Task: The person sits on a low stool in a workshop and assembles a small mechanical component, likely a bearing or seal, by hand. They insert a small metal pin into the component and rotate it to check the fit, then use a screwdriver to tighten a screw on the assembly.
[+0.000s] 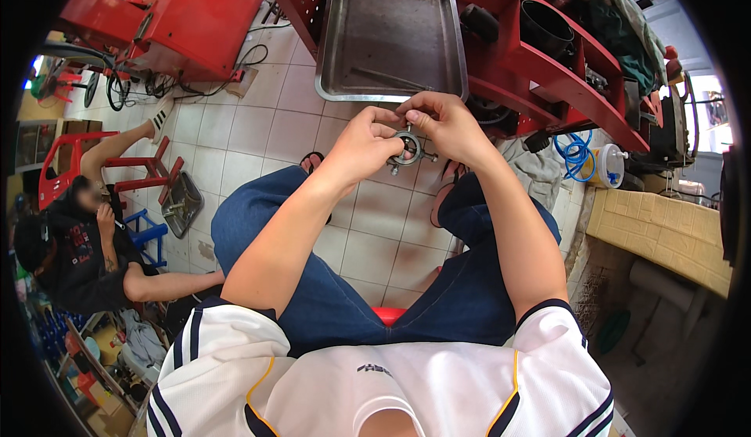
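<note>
Above the tiled floor, both hands hold a small grey metal ring with short screw-like studs sticking out around its rim. My left hand grips the ring's left side, its fingers curled, with a fingertip at the opening. From the upper right my right hand pinches a stud at the top of the ring between thumb and forefinger. The fingertips partly cover that stud. Just beyond my hands lies a shallow metal tray, with a thin metal rod in its near part.
A red metal frame with shelves runs behind and right of the tray. Farther right are a coiled blue hose, a white container and a cardboard sheet. At left, another person sits beside a red stool.
</note>
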Demonstrator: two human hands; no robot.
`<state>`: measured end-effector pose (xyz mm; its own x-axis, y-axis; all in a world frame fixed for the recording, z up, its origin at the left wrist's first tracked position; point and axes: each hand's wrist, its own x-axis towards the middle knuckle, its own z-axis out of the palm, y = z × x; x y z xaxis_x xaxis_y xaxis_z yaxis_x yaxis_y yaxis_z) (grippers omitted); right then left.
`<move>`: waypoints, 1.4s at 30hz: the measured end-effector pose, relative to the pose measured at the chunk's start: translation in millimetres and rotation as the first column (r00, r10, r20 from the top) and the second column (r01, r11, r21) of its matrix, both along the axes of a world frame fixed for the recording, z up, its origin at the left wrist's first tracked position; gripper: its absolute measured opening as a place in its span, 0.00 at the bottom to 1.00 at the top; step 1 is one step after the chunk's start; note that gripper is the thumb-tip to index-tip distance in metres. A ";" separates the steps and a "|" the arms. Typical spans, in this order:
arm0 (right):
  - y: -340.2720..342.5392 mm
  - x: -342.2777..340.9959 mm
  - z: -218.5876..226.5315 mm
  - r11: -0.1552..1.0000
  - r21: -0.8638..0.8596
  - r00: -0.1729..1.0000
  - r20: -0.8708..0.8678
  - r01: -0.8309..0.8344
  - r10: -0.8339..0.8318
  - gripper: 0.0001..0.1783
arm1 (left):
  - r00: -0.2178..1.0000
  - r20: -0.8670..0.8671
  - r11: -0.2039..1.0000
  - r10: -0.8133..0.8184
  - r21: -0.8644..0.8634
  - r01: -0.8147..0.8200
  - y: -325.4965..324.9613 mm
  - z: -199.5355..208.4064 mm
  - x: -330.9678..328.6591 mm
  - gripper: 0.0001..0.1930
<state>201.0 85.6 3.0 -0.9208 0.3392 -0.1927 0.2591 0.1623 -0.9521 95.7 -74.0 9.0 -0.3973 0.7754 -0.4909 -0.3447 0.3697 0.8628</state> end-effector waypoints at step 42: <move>21.0 2.6 -1.2 0.964 -0.238 0.990 0.037 -0.123 0.135 0.13 | 0.990 0.128 0.998 0.055 0.009 -0.056 -3.2 0.2 -6.9 0.19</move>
